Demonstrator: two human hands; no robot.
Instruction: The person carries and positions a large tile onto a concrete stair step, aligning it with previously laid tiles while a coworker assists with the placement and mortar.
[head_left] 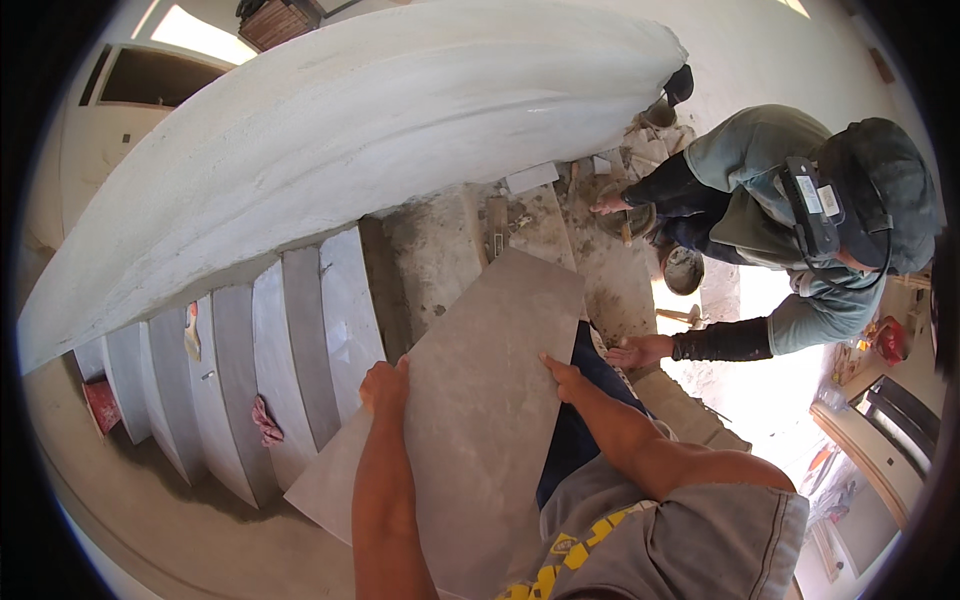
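A large grey tile [490,360] is held up in front of me, tilted across the staircase. My left hand [386,384] grips its left edge, fingers closed on it. On the opposite edge, my right hand [561,377] has its fingers folded against the tile. The tile's lower part runs down toward my body and hides what lies behind it. Just past its upper corner is a spirit level [497,232] on the bare, rough step.
Tiled steps [266,370] descend on the left, with a pink rag [266,422], a trowel-like tool [192,332] and a red container [101,406]. A curved plastered wall [380,110] borders them. On the right a co-worker [770,210] bends near a bucket [683,270], one hand near my tile.
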